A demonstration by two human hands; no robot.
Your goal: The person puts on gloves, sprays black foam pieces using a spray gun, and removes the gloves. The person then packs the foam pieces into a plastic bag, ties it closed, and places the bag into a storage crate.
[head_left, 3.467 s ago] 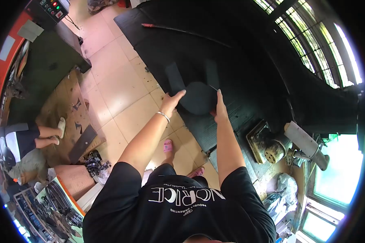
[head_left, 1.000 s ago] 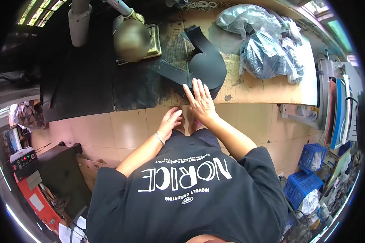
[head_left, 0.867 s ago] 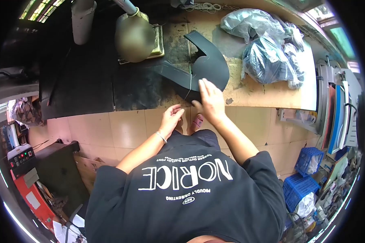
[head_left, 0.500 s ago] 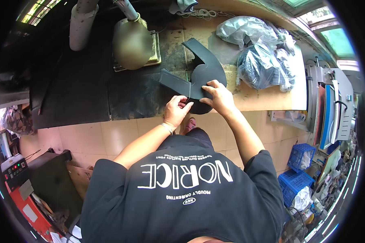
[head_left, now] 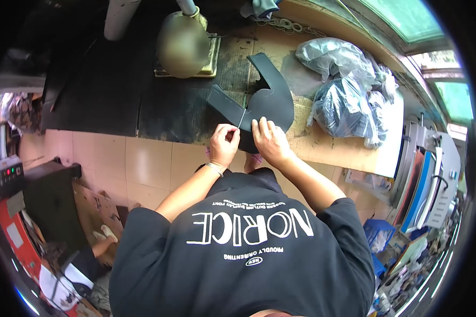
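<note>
Tiled floor (head_left: 148, 164) is overlooked by the table (head_left: 328, 153). At its near edge, black stack (head_left: 274, 105) is laid flat, two arms pointing away. Thin pale strand (head_left: 241, 117) is pinched in the fingers of left hand (head_left: 223, 148). Stack is touched from above by the fingers of right hand (head_left: 272, 143); can't tell if clenched. Likely light, bendy, layers prone to slide; best gripped across the wide rounded part, not by the arms. Plastic bags (head_left: 338, 108) are seen farther right.
</note>
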